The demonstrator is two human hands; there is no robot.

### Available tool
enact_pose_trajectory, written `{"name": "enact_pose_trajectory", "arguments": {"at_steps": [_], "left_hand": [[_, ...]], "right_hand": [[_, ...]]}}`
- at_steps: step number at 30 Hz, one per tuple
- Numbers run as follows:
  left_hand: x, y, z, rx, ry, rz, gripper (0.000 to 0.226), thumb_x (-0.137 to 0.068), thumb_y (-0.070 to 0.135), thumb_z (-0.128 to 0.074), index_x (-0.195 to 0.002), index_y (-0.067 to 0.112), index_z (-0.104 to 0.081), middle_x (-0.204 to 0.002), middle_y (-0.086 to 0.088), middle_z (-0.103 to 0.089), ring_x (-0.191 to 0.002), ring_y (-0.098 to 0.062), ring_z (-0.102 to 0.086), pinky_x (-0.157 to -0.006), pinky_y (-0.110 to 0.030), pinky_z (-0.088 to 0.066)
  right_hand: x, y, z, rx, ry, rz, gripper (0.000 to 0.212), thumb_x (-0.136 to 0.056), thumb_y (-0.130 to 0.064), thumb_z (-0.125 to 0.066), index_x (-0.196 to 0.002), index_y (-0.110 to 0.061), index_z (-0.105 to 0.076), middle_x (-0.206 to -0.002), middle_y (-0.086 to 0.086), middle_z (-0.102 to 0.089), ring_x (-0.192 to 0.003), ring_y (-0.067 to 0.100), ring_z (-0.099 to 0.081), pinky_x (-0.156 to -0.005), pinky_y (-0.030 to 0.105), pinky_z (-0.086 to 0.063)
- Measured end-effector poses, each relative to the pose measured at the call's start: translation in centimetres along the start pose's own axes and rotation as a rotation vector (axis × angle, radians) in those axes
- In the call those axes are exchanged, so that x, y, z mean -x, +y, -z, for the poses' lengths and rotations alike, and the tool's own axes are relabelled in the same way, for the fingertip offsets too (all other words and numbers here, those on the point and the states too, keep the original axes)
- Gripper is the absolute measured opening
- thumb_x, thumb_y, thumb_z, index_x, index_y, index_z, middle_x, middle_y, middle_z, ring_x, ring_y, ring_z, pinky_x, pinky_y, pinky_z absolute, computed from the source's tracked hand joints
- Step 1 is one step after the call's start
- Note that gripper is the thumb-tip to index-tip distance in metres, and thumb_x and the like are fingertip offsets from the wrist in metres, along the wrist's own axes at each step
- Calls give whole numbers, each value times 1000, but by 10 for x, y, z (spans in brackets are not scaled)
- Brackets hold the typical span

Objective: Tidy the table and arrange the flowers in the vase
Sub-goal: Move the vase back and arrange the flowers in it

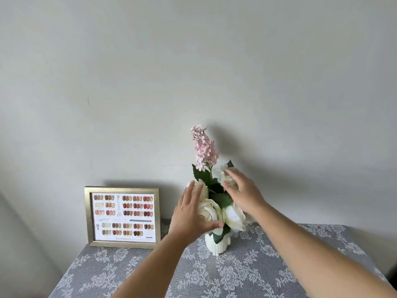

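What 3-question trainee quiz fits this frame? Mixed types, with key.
1. True or false: the pink flower spike stands taller than the white roses.
2. The gold picture frame is on which side of the white vase? A) camera-left B) camera-right C) behind it
3. Fill in: both hands rest open on the ____.

Key
1. True.
2. A; it leans on the wall at the back of the lace tablecloth.
3. Flowers: left hand on a rose, right hand on the blooms opposite.

tablecloth (247, 274): grey lace cloth | frame (87, 216): brushed gold | vase (217, 244): matt white
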State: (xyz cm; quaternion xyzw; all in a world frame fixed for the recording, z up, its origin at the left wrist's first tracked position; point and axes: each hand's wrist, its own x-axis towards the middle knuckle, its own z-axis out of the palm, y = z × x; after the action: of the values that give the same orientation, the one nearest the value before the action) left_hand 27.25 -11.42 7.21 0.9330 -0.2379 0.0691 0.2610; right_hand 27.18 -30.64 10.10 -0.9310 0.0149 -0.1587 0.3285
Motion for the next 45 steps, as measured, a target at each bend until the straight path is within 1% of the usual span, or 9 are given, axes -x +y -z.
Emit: {"name": "enact_pose_trajectory", "arguments": {"at_steps": [5, 8, 12, 19, 25, 29, 34, 42, 45], "left_hand": [[3, -6, 0, 25, 30, 18, 125, -47, 85, -57, -147, 38, 2, -157, 11, 12, -145, -18, -8, -114, -45, -23], [0, -6, 0, 52, -6, 15, 126, -50, 82, -59, -148, 33, 3, -157, 10, 9, -145, -19, -7, -114, -43, -23], [-3, -7, 0, 64, -18, 5, 126, -50, 82, -58, -149, 29, 1, -158, 8, 3, -145, -17, -6, -114, -41, -23], [-3, -11, 1, 71, -6, 18, 128, -47, 86, -53, -149, 28, -1, -158, 8, 1, -145, -17, -8, -113, -42, -27], [-1, -12, 1, 67, -7, 9, 127, -49, 83, -56, -149, 27, -4, -158, 7, 0, -145, -15, -7, -115, -39, -24], [-1, -13, 3, 52, -9, 19, 129, -45, 89, -48, -149, 28, -3, -158, 8, 2, -145, -16, -8, -115, -42, -26], [-2, -13, 3, 33, -3, 17, 123, -53, 80, -60, -149, 29, -3, -158, 8, 1, -145, -18, -10, -113, -42, -25], [-2, -10, 4, -17, -1, 51, 120, -52, 83, -55, -146, 23, -12, -158, 5, 1, -145, -20, -10, -114, -42, -23], [-1, -10, 7, 4, -20, 64, 123, -53, 82, -58, -148, 25, -4, -158, 7, 2, -145, -20, -9, -113, -43, -24]], "right_hand": [[-30, 11, 8, -23, 42, -132, 57, -88, -59, -35, -141, -41, -20, -155, -2, -12, -141, 23, -16, -113, 47, -20], [-37, 8, 6, -204, -98, -154, 56, -92, -52, -37, -143, -34, -23, -153, -2, -20, -139, 22, -24, -109, 39, -22], [-30, 5, -7, -136, -216, -117, 55, -87, -63, -33, -137, -43, -30, -153, -6, -24, -136, 23, -30, -110, 41, -28], [-36, -14, -1, 206, 103, 24, 42, -88, -50, -47, -127, -35, -51, -153, 3, -23, -141, 26, -16, -110, 44, -19], [-57, -35, -14, 148, 113, -40, 24, -79, -43, -65, -100, -31, -70, -154, 4, -19, -143, 25, -9, -112, 39, -16], [-56, -37, -21, 67, 130, -92, 10, -77, -33, -70, -85, -29, -73, -154, 0, -20, -143, 24, -8, -113, 45, -14], [-45, -37, -17, 115, 129, -56, 10, -78, -33, -69, -84, -27, -73, -153, 0, -22, -143, 25, -9, -111, 48, -14], [-22, -28, -34, 276, 61, 3, 12, -75, -38, -70, -76, -26, -71, -154, -7, -17, -143, 22, 0, -112, 51, 2], [-21, -29, -29, 276, 89, -34, 17, -75, -39, -70, -81, -23, -72, -155, -5, -16, -143, 23, -1, -112, 52, 0]]}}
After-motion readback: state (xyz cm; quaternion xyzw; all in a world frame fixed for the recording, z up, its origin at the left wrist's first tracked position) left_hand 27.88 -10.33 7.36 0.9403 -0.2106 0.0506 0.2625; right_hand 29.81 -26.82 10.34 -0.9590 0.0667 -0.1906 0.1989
